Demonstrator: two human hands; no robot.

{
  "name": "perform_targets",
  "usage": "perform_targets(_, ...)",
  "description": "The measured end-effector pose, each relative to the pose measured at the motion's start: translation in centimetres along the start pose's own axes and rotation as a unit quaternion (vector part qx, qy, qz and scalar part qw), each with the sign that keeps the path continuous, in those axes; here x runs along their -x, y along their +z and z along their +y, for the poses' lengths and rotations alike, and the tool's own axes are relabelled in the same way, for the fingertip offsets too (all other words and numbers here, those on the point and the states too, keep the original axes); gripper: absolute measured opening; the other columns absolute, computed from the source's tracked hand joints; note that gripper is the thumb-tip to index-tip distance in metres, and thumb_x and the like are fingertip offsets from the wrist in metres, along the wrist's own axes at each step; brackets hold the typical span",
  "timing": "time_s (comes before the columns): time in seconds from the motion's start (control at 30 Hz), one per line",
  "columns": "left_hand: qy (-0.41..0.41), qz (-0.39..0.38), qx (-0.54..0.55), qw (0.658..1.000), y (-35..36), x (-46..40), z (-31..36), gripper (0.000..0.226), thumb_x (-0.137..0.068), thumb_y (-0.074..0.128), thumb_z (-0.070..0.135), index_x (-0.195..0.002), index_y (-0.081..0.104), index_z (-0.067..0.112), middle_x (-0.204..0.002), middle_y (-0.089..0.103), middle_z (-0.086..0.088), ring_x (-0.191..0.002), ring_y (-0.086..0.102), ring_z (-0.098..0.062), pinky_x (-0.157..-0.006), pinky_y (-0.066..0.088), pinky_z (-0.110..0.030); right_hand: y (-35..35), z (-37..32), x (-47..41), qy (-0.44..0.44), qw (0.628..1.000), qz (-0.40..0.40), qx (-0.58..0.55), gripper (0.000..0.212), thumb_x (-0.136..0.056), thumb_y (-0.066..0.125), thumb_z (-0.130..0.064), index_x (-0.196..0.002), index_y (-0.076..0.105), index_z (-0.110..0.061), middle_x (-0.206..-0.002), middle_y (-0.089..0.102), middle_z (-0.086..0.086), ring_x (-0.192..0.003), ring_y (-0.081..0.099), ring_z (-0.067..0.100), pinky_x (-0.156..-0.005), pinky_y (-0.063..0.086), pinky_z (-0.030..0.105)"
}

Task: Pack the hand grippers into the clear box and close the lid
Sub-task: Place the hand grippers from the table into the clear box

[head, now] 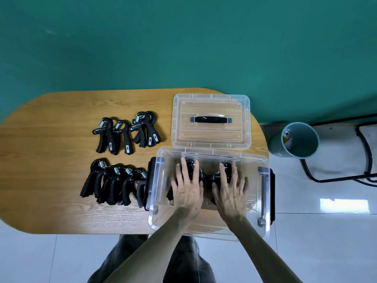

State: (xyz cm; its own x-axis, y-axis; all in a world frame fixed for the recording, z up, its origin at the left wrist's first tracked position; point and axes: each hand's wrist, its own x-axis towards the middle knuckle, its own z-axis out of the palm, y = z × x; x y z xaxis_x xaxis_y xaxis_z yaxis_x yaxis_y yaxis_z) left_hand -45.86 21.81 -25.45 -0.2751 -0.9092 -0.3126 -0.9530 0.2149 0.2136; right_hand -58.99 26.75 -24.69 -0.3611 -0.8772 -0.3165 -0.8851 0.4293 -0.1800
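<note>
Black hand grippers left of clear box, handles toward body; left hand nearer; right hand likewise flat, released.

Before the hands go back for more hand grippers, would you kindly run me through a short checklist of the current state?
1. Clear box open, top unobstructed: ok.
2. Left hand and right hand flat on the packed grippers, fingers straight, holding nothing: ok.
3. Packed grippers lying flat: cannot tell, hands cover them.
4. Near row of grippers on the table, within reach: ok.
5. Far group of grippers not packed: not ok.
6. Lid off, behind the box: ok for now.
</note>
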Motion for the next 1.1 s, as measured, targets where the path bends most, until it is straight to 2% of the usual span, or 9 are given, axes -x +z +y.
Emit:
perform_targets(0.2,0.107,-0.005,-0.059,0.992,-4.7,0.6,-0.9,0.067,-0.102,0.020,0.048,-0.161,0.014,0.016,-0.166,0.019,-0.018,-0.152,0.021,-0.037,-0.119,0.024,-0.055,-4.1,-2.1,0.6,-0.015,0.999,0.047,-0.005,0.062,-0.099,0.039,-0.043,-0.157,0.029,-0.023,-0.149,0.041,0.021,-0.135,0.040,0.041,-0.107,0.037,0.057)
perform_targets(0.4,0.106,0.002,-0.067,0.992,-10.0,0.8,-3.1,0.065,-0.102,0.017,0.046,-0.159,0.016,0.015,-0.162,0.033,-0.013,-0.150,0.027,-0.034,-0.120,0.020,-0.053,-8.1,-5.7,0.7,-0.043,0.996,0.071,0.019,0.054,-0.096,0.038,-0.034,-0.147,0.043,-0.018,-0.141,0.050,0.022,-0.121,0.050,0.043,-0.095,0.044,0.056)
perform_targets(0.5,0.094,0.008,-0.051,0.994,-12.0,0.7,-5.3,0.063,-0.103,0.017,0.044,-0.157,0.021,0.013,-0.161,0.034,-0.015,-0.147,0.032,-0.035,-0.116,0.029,-0.054,-9.4,-8.7,0.7,-0.060,0.995,0.070,0.045,0.053,-0.096,0.040,-0.032,-0.145,0.043,-0.014,-0.138,0.049,0.023,-0.114,0.053,0.044,-0.091,0.045,0.056)
perform_targets(0.57,0.097,0.008,-0.054,0.994,-13.3,0.8,-7.4,0.062,-0.104,0.017,0.044,-0.157,0.023,0.012,-0.162,0.031,-0.016,-0.147,0.031,-0.036,-0.116,0.029,-0.056,-9.7,-11.1,0.8,-0.070,0.993,0.075,0.056,0.053,-0.096,0.040,-0.031,-0.145,0.044,-0.013,-0.136,0.051,0.024,-0.114,0.052,0.044,-0.091,0.045,0.057)
perform_targets(0.67,0.095,-0.003,-0.073,0.993,-15.0,0.8,-11.6,0.063,-0.107,0.018,0.044,-0.161,0.010,0.013,-0.168,0.008,-0.015,-0.153,0.014,-0.035,-0.121,0.016,-0.055,-9.3,-15.4,1.1,-0.090,0.990,0.086,0.061,0.051,-0.096,0.041,-0.030,-0.144,0.046,-0.013,-0.134,0.053,0.023,-0.116,0.053,0.045,-0.092,0.045,0.056)
perform_targets(0.77,0.067,-0.002,-0.082,0.994,-16.4,0.9,-16.6,0.065,-0.107,0.018,0.046,-0.161,0.001,0.013,-0.168,-0.006,-0.016,-0.154,0.006,-0.035,-0.122,0.012,-0.053,-8.7,-20.5,1.4,-0.105,0.988,0.079,0.076,0.051,-0.099,0.037,-0.031,-0.147,0.042,-0.014,-0.132,0.053,0.022,-0.114,0.054,0.043,-0.093,0.045,0.055)
perform_targets(0.83,0.054,-0.010,-0.076,0.996,-16.9,1.2,-19.6,0.066,-0.107,0.017,0.047,-0.161,-0.003,0.013,-0.168,-0.009,-0.017,-0.154,0.008,-0.035,-0.122,0.014,-0.053,-8.4,-23.5,1.7,-0.108,0.988,0.063,0.086,0.054,-0.100,0.034,-0.033,-0.150,0.038,-0.015,-0.136,0.052,0.020,-0.117,0.052,0.041,-0.096,0.044,0.054)
perform_targets(0.97,0.034,-0.034,-0.051,0.998,-18.3,1.5,-25.6,0.065,-0.107,0.020,0.047,-0.162,0.004,0.014,-0.169,0.000,-0.015,-0.148,0.026,-0.033,-0.115,0.030,-0.051,-7.4,-28.5,2.0,-0.112,0.987,0.047,0.106,0.056,-0.101,0.032,-0.038,-0.153,0.034,-0.016,-0.144,0.046,0.019,-0.116,0.052,0.040,-0.097,0.045,0.055)
perform_targets(1.1,0.016,-0.061,-0.015,0.998,-18.9,1.7,-30.1,0.062,-0.108,0.015,0.046,-0.161,0.001,0.017,-0.170,-0.004,-0.010,-0.148,0.026,-0.029,-0.117,0.028,-0.046,-6.6,-32.1,1.8,-0.110,0.986,0.039,0.121,0.057,-0.101,0.027,-0.039,-0.151,0.038,-0.013,-0.141,0.049,0.021,-0.114,0.054,0.041,-0.090,0.048,0.053)
